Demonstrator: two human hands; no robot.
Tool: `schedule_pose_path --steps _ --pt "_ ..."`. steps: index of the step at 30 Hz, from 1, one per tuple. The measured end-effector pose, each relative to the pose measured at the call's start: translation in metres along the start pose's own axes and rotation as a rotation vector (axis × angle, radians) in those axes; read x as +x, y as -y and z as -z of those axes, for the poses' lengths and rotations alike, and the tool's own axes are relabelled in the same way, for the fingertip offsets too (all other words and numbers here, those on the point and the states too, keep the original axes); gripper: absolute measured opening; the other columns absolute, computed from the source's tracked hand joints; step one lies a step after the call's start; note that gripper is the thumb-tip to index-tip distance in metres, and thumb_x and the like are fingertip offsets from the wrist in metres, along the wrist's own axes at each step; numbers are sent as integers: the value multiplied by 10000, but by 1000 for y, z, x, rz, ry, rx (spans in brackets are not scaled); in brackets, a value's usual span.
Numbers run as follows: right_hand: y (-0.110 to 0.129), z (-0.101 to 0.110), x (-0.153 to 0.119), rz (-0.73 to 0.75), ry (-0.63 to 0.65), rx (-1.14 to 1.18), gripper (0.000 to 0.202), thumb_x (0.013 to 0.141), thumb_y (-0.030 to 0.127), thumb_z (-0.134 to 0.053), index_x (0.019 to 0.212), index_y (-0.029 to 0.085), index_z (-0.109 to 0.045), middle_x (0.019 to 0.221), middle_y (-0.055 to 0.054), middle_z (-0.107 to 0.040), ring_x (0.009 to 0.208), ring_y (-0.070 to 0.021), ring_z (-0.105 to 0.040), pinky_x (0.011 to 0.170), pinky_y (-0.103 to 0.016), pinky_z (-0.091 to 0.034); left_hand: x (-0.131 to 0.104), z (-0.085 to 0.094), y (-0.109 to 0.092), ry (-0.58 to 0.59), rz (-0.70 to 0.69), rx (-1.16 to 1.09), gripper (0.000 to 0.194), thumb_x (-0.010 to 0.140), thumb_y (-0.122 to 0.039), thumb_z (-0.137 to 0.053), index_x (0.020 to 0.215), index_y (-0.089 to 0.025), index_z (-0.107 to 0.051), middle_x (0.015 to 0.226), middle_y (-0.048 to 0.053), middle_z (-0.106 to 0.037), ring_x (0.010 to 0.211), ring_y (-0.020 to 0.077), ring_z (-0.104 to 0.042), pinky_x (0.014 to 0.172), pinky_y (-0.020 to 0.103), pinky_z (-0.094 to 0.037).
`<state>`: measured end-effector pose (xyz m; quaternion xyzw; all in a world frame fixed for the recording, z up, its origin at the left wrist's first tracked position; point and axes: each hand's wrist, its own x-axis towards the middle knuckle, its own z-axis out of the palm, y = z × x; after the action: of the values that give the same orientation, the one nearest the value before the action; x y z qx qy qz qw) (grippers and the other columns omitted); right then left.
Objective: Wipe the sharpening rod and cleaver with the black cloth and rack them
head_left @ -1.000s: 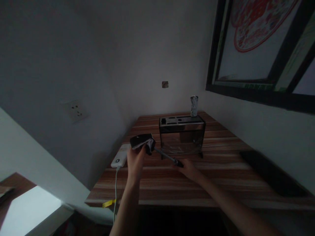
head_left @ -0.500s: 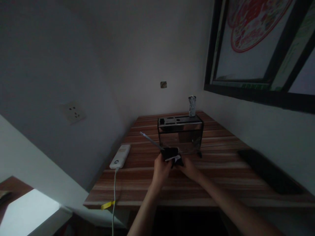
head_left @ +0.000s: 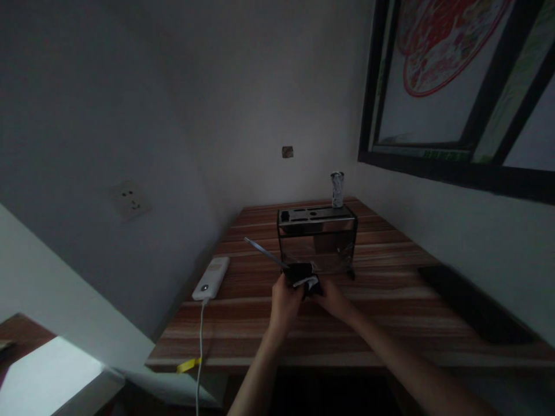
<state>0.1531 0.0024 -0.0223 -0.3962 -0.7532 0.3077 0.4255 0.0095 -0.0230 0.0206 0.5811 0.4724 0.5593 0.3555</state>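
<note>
Above the table's middle, my left hand is closed around a dark bundle that looks like black cloth. A long thin silvery rod sticks out of it toward the upper left; whether it is a blade or a round rod is too dim to tell. My right hand pinches the bundle's right side, where a small whitish patch shows. The fingertips of both hands are partly hidden. Just behind them stands a slotted knife rack with a clear front and black frame.
A crinkled silvery cylinder stands on the rack's right end. To the left lies a white power strip-like box with a white cord. A yellow tag is at the wood-grain table's front edge. A flat black panel lies right.
The view has tilted slightly, so the scene sits a little lower. Both hands keep their hold on the black bundle, and the rod has shifted only slightly.
</note>
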Motion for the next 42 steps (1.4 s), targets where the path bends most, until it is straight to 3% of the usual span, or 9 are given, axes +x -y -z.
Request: schedule_pose_path --steps 6,11,23,33,42 --pt "3 0 0 -3 35 -6 134 687 109 -544 764 152 -644 745 -28 -672 714 -199 -605 657 -279 -454 -4 3 -10 -24 -23 -77 211 650 -139 -569 855 -135 -620 804 50 -685 753 167 -625 667 225 -463" --pt "10 -1 2 22 70 1 134 753 242 -557 798 152 -645 758 -22 -659 711 -187 -588 652 -263 -440 0 14 -16 -83 -32 -124 208 637 -157 -602 841 -128 -630 806 56 -692 767 177 -632 680 237 -475" --pt "11 -3 0 -13 82 -98 203 775 323 -535 771 145 -633 710 -14 -618 672 -173 -553 609 -247 -397 17 59 -33 -274 -133 -85 235 645 -260 -644 828 -112 -646 771 60 -688 742 194 -630 651 259 -486" --pt "13 -4 0 -40 105 -95 198 766 328 -550 758 147 -628 707 -4 -612 649 -153 -533 603 -230 -385 39 97 -40 -485 -224 -221 280 631 -254 -659 878 -123 -637 832 43 -675 809 178 -617 757 274 -460" --pt "14 -3 -1 -62 112 -106 251 774 369 -541 680 142 -590 643 10 -561 595 -129 -477 550 -216 -344 42 100 -46 -547 -250 -188 281 639 -223 -627 902 -124 -637 811 29 -666 777 166 -611 757 272 -454"
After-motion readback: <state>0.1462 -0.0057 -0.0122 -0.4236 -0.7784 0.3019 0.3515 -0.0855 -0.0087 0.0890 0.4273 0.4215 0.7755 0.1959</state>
